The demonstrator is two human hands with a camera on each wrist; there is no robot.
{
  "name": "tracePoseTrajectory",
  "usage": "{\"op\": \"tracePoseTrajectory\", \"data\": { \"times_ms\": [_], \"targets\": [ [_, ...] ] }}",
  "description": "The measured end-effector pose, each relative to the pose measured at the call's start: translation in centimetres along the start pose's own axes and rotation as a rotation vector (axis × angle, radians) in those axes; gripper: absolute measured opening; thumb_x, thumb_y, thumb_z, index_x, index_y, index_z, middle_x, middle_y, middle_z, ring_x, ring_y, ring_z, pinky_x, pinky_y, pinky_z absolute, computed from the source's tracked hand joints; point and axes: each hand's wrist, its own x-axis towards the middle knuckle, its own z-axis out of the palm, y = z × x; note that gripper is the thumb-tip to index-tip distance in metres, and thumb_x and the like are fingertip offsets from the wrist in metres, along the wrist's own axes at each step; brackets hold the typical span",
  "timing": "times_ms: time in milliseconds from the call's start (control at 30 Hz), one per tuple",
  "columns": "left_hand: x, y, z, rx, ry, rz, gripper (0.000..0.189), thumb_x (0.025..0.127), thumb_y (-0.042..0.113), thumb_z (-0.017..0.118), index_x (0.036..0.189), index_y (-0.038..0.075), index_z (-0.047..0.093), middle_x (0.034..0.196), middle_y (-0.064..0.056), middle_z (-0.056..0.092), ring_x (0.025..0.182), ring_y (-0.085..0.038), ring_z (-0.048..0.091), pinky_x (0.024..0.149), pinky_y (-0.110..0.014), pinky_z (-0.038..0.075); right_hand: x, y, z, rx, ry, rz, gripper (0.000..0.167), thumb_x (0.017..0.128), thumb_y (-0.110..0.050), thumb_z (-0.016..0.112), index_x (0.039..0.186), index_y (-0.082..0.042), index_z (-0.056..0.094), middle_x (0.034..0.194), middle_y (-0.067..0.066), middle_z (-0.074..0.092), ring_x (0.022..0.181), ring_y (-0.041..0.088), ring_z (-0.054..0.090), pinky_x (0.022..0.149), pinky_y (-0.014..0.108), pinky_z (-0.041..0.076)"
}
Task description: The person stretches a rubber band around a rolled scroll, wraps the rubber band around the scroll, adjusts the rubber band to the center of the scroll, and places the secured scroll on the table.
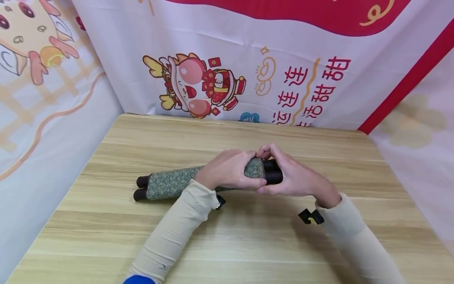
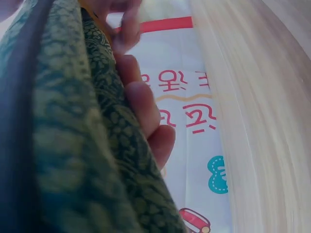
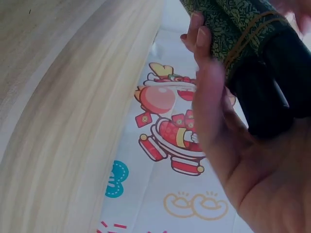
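Observation:
A scroll (image 1: 173,183), rolled from both ends into two rolls lying side by side, has green patterned cloth and dark roller ends (image 1: 140,195). My left hand (image 1: 228,169) grips it right of its middle, thumb on the near side and fingertips (image 2: 163,143) along the far side. At the right end, my right hand (image 1: 298,179) curves round the dark knobs (image 1: 274,176), thumb and fingers holding opposite sides near the cloth edge. A thin brownish elastic band (image 3: 248,36) circles both rolls there, close to the right fingers (image 3: 201,39). That end is raised off the table.
The wooden table (image 1: 248,244) runs back to a white cloth backdrop (image 1: 127,71) with red lettering and a cartoon figure. Printed cloth also hangs on the left (image 1: 71,130) and right (image 1: 418,165). Small black mounts (image 1: 311,217) sit at the wrists.

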Motion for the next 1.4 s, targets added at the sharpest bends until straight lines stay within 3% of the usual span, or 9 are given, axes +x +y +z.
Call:
{"op": "tracePoseTrajectory", "data": {
  "times_ms": [100,300,433,533,667,767,1100,1267,1400],
  "targets": [
    [0.0,-0.3,0.1,-0.015,0.018,0.005,0.057,0.095,0.062,0.06,0.13,0.017,0.063,0.089,0.004,0.067,0.077,-0.011,0.063,0.069,-0.029,0.052,-0.1,0.2,0.4,0.03,0.018,0.026,0.065,0.092,-0.036,0.081,0.141,-0.022,0.041,0.129,0.006,0.063,0.11,0.021,0.065,0.092,0.044,0.056],
    [0.0,-0.7,0.4,-0.028,0.067,0.011,0.059,0.098,0.057,0.055,0.145,0.021,0.055,0.097,0.004,0.068,0.084,-0.012,0.062,0.078,-0.033,0.053,0.0,0.3,1.6,0.197,0.148,0.194,0.024,0.113,-0.032,0.048,0.131,-0.018,0.05,0.107,0.016,0.068,0.056,0.026,0.062,0.046,0.038,0.053],
    [0.3,-0.5,0.9,0.027,0.08,0.004,0.065,0.089,0.068,0.062,0.139,0.029,0.052,0.101,0.007,0.07,0.084,-0.009,0.064,0.072,-0.032,0.052,0.0,0.1,2.2,0.224,0.286,0.34,0.032,0.111,-0.043,0.05,0.121,-0.015,0.061,0.101,0.017,0.068,0.054,0.026,0.062,0.046,0.038,0.054],
    [0.6,-0.1,1.3,0.089,0.082,-0.005,0.074,0.082,0.081,0.064,0.137,0.031,0.054,0.103,0.008,0.071,0.086,-0.008,0.064,0.073,-0.031,0.052,-0.1,0.2,2.5,0.169,0.353,0.385,0.038,0.111,-0.046,0.048,0.12,-0.013,0.066,0.106,0.014,0.07,0.072,0.023,0.065,0.057,0.035,0.057],
    [0.9,0.1,1.7,0.156,0.097,-0.013,0.076,0.083,0.082,0.064,0.135,0.028,0.057,0.103,0.007,0.071,0.086,-0.009,0.064,0.073,-0.031,0.052,-0.2,0.3,2.9,0.162,0.402,0.387,0.039,0.112,-0.045,0.048,0.121,-0.011,0.066,0.111,0.015,0.07,0.074,0.022,0.066,0.06,0.038,0.059],
    [0.9,0.1,1.8,0.169,0.112,-0.01,0.07,0.084,0.077,0.068,0.13,0.025,0.058,0.097,0.007,0.07,0.081,-0.008,0.063,0.071,-0.03,0.052,-0.3,0.5,3.2,0.2,0.421,0.369,0.038,0.112,-0.043,0.047,0.12,-0.01,0.064,0.106,0.016,0.068,0.057,0.026,0.065,0.051,0.042,0.059],
    [1.0,-0.7,1.4,0.126,0.134,0.084,0.066,0.08,0.059,0.077,0.125,0.013,0.059,0.096,0.003,0.068,0.08,-0.01,0.063,0.073,-0.029,0.054,0.0,1.3,3.8,0.169,0.547,0.308,0.033,0.113,-0.035,0.043,0.111,-0.01,0.065,0.094,0.016,0.067,0.045,0.029,0.059,0.041,0.038,0.051],
    [1.2,-0.3,2.0,0.22,0.207,0.105,0.08,0.082,0.068,0.074,0.139,0.015,0.059,0.113,-0.001,0.075,0.087,-0.012,0.069,0.075,-0.033,0.058,0.1,1.5,3.5,0.167,0.547,0.303,0.033,0.113,-0.033,0.043,0.112,-0.007,0.065,0.093,0.018,0.067,0.045,0.025,0.058,0.041,0.037,0.051],
    [1.6,-0.2,2.2,0.235,0.285,0.107,0.075,0.081,0.07,0.077,0.131,0.016,0.065,0.111,-0.001,0.076,0.083,-0.013,0.07,0.07,-0.034,0.059,0.2,1.6,2.9,0.176,0.556,0.293,0.033,0.113,-0.032,0.044,0.112,-0.006,0.065,0.093,0.019,0.067,0.043,0.024,0.057,0.039,0.037,0.05]
  ]
}}
